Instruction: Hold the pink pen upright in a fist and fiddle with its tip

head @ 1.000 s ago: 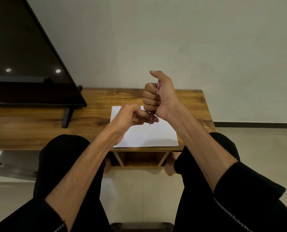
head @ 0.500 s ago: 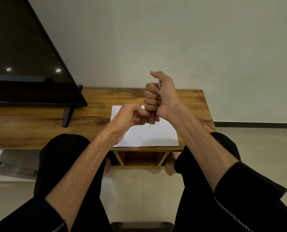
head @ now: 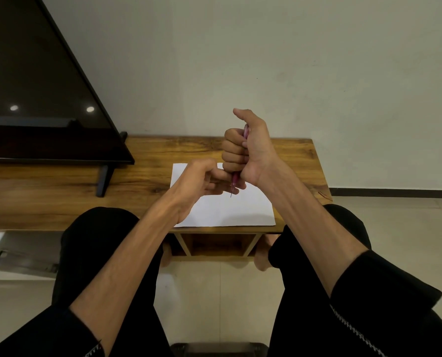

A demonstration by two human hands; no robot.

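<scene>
Head view: right hand [head: 250, 150] makes a fist round a slim pink-red plastic pen [head: 236, 176], held upright w/ its dark tip pointing down, thumb sticking up and free. Pen sits above the far part of a white rectangular sheet of paper [head: 230, 212], tip in the air, not touching it. Left hand [head: 201, 180] is curled beside and below the fist, its fingers [head: 223, 189] reaching in at the pen's lower end, touching or nearly touching near the tip; exact pinch can't be made out from here.

Progress, as a judgement: work on the pen's tip end looks underway, not finished. Paper shows no marks, so no writing done yet. No cap or loose part visible, so can't tell if anything has come off.

Pose: both forearms bare, raised off the knees, converging over the near edge of a low brown wooden table [head: 60, 197]; right wrist bent so the fist is higher than the left. Black sleeves pushed back near the elbows. Paper lies flat at the table's near edge, approx. between the knees. Black flat-screen TV [head: 34, 112] stands at the table's left, well apart from both hands.
</scene>
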